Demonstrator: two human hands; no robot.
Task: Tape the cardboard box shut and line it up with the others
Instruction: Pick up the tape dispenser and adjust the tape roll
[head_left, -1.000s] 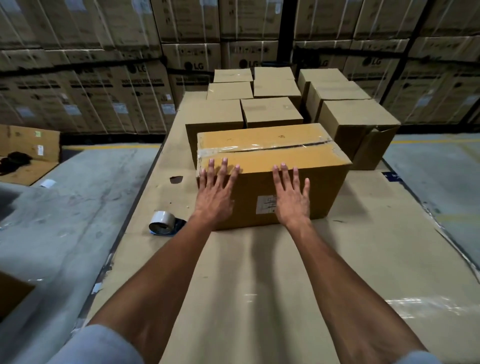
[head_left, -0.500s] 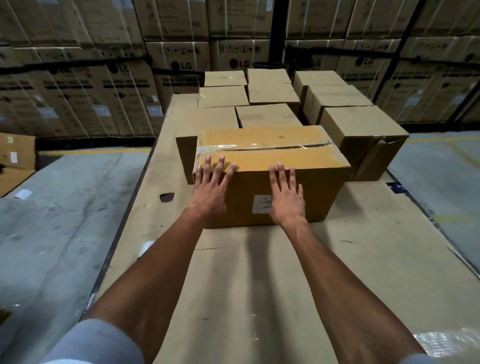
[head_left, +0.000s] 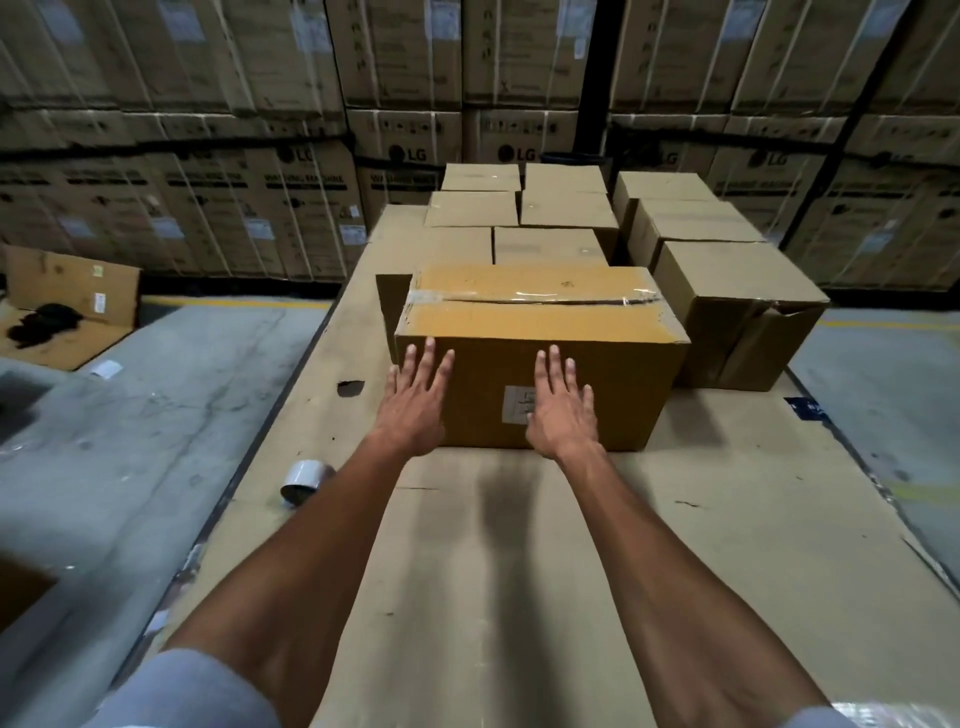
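Head view: both hands lay flat, fingers spread, gripping nothing. Left hand (head_left: 415, 402) and right hand (head_left: 558, 410) pressed the near side of the cardboard box (head_left: 540, 358). Box sat on the counter (head_left: 519, 571), flaps closed, clear tape along the top seam, white label (head_left: 517, 402) just left of the right hand. Other boxes (head_left: 727, 291) beyond it. Tape roll (head_left: 306, 480) left of the left forearm.
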